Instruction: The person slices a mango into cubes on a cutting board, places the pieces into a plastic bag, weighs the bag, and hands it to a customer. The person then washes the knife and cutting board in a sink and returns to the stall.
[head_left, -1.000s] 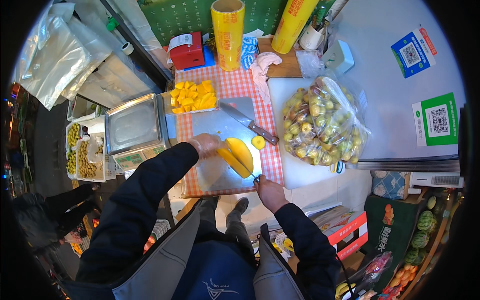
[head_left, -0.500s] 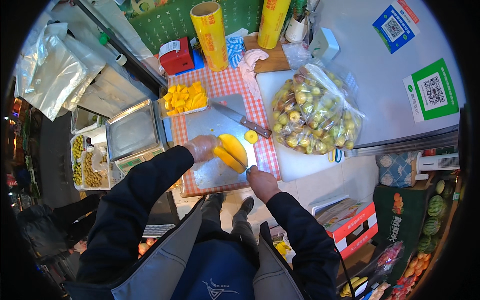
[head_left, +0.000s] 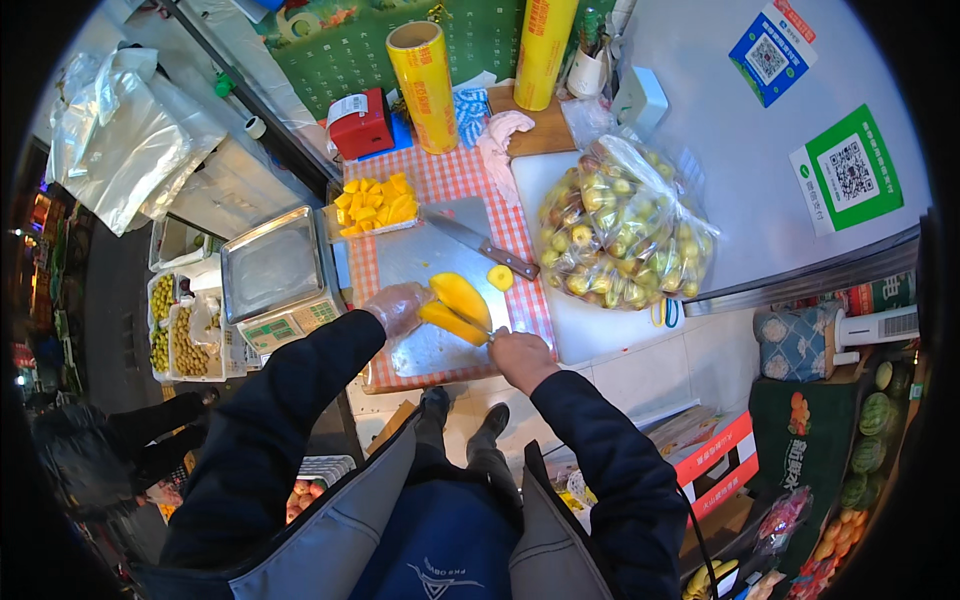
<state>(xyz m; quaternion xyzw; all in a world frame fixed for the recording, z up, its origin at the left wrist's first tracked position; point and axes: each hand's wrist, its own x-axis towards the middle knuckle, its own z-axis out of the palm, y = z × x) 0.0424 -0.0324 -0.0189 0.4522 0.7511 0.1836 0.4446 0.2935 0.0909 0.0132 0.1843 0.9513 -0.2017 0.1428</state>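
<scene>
My left hand (head_left: 398, 308), in a clear plastic glove, is closed on the left end of a long yellow mango piece (head_left: 446, 319), beside a larger mango piece (head_left: 462, 298). My right hand (head_left: 522, 358) grips a thin metal knife, mostly hidden, whose blade meets the mango at its right end. The mango lies on a metal board (head_left: 405, 352) over a checked cloth (head_left: 530, 320). Beyond it are a large wooden-handled knife (head_left: 510, 258), a small round mango slice (head_left: 499, 278) and a container of mango cubes (head_left: 375, 205).
A metal-pan scale (head_left: 275, 270) is left; bagged green fruit (head_left: 625, 235) lies on a white board (head_left: 580, 340) at right. Wrap rolls (head_left: 425, 90) and a red machine (head_left: 357, 125) stand behind. Fruit crates (head_left: 190, 340) and another person (head_left: 85, 450) are at lower left.
The view has shifted a little. My right hand is slightly farther forward over the board, and my left hand has moved slightly toward me along with the mango piece.
</scene>
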